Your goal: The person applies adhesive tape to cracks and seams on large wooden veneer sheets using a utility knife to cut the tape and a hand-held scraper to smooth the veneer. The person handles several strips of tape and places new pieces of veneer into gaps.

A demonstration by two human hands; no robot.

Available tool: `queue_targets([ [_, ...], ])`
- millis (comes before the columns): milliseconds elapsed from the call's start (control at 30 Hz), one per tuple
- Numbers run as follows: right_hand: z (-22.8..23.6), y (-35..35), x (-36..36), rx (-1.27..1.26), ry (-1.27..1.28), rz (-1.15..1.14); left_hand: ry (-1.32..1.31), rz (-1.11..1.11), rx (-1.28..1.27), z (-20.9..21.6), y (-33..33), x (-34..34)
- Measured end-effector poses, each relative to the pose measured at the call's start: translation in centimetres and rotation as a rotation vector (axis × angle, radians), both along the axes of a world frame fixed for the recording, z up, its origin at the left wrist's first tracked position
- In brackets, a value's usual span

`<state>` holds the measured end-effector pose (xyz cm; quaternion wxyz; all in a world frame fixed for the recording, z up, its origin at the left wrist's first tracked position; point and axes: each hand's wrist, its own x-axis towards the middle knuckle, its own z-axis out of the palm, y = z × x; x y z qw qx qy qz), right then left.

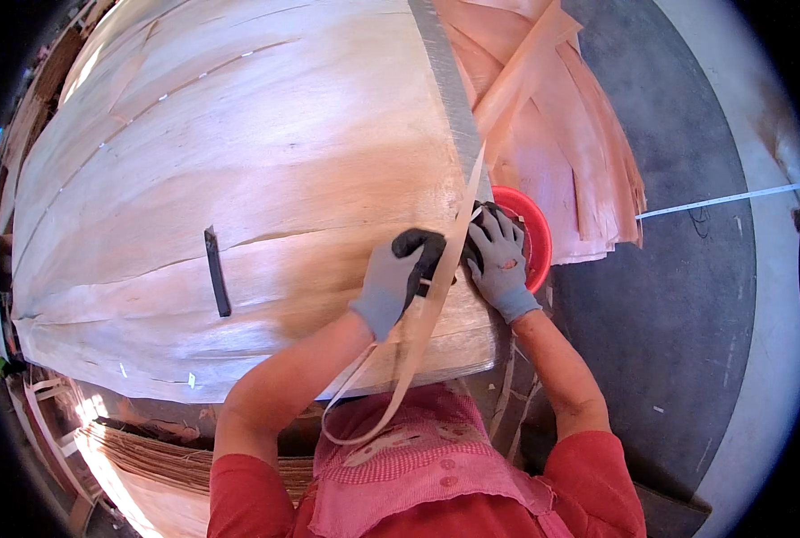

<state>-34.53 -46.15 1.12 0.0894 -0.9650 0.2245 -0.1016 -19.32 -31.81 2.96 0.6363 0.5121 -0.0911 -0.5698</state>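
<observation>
Both hands wear grey gloves with dark palms. My left hand (398, 269) is curled closed over the right side of a broad pale wood veneer sheet (319, 170). A small dark piece shows beneath its fingers, but what it grips is not clear. My right hand (500, 260) lies with its fingers apart over the near side of a red bucket (538, 242), beside the sheet's edge; its fingertips are partly hidden. A long, narrow veneer strip (433, 305) passes between the hands and curls back toward my apron. A metal straightedge (445, 72) lies along the sheet's right edge.
A black bar (216, 272) lies on the sheet to the left. Orange-toned veneer pieces (552, 134) are heaped beyond the bucket. More stacked veneer (167, 471) stands at the lower left. A pale blue strip (722, 199) crosses the dark floor (660, 314) at the right.
</observation>
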Motion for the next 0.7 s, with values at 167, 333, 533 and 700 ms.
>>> queue_targets([
  [167, -0.4, -0.2, -0.1, -0.007, -0.016, 0.0, -0.196, 0.031, 0.194, -3.1, -4.2, 1.0],
  [333, -0.1, -0.1, 0.1, 0.066, -0.126, -0.048, -0.335, 0.038, 0.246, -5.6, -4.5, 0.8],
  [533, 2.9, 0.6, 0.3, 0.281, -0.037, -0.207, -0.568, -0.016, 0.27, -4.7, -4.2, 1.2],
  [700, 2.1, 0.9, 1.8, 0.633, -0.095, -0.322, -0.757, -0.023, 0.112, -5.7, -4.1, 1.3],
])
